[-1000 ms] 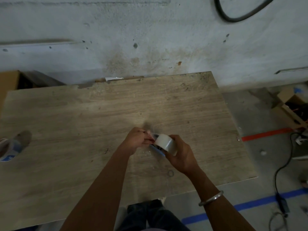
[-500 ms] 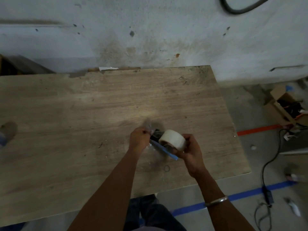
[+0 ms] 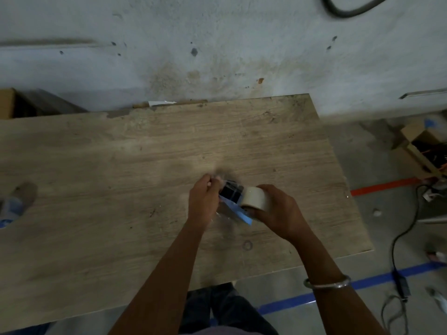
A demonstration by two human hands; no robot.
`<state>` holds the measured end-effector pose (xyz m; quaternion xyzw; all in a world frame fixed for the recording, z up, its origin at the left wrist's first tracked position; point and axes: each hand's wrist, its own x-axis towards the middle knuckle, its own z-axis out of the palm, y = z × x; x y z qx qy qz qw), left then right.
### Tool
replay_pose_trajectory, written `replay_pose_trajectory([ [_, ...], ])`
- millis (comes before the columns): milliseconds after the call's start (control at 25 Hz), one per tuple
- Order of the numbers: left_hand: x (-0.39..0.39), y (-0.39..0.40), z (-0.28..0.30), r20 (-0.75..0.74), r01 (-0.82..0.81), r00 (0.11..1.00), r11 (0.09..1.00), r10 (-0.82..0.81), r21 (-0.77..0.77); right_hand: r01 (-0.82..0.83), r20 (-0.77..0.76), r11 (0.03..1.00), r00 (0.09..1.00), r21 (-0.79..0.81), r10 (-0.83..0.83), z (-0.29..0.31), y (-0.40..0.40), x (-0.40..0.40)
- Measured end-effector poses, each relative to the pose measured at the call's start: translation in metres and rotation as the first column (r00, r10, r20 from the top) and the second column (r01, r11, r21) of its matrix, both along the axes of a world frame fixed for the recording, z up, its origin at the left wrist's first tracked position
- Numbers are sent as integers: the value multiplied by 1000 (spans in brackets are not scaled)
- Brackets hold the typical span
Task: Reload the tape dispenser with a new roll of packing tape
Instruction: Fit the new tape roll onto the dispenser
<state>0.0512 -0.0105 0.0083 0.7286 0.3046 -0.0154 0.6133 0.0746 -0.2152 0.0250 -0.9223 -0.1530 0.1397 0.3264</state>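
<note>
Pale wood-grain counter (image 3: 121, 165), matt, scuffed and dusty, with a chipped far edge. The roll of tape (image 3: 254, 198) looks milky and smooth with a soft sheen. The dispenser (image 3: 233, 195) shows black and blue plastic, slightly glossy; a clear, crinkled film glints under it. On the right wrist, a polished metal bangle (image 3: 327, 284) catches light. Behind, the wall (image 3: 217, 44) is rough, stained plaster. Brown cardboard box (image 3: 420, 151) on a smooth grey floor (image 3: 387, 226).

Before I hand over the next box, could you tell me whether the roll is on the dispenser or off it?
On: the roll sits against the dispenser, gripped by the right hand. Fully seated: cannot tell.
</note>
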Motion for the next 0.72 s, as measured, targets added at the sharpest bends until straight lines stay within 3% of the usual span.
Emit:
replay_pose_trajectory([
  [120, 6, 16, 33, 124, 145, 977, 968, -173, 205, -13, -35, 995, 999, 94, 16, -4, 4, 4],
  [240, 9, 24, 46, 51, 316, 935, 890, -351, 328, -11, -43, 997, 999, 73, 14, -12, 9, -1],
  [320, 7, 25, 49, 41, 326, 926, 852, -375, 410, -5, -25, 998, 1000, 63, 7, -16, 12, -4],
  [520, 17, 17, 62, 109, 385, 885, 843, -453, 376, -93, 63, 994, 994, 51, 89, -23, 20, -6],
  [720, 39, 25, 67, -9, 450, 849, 715, -528, 535, 16, 72, 1000, 997, 24, -18, -12, 50, -9],
])
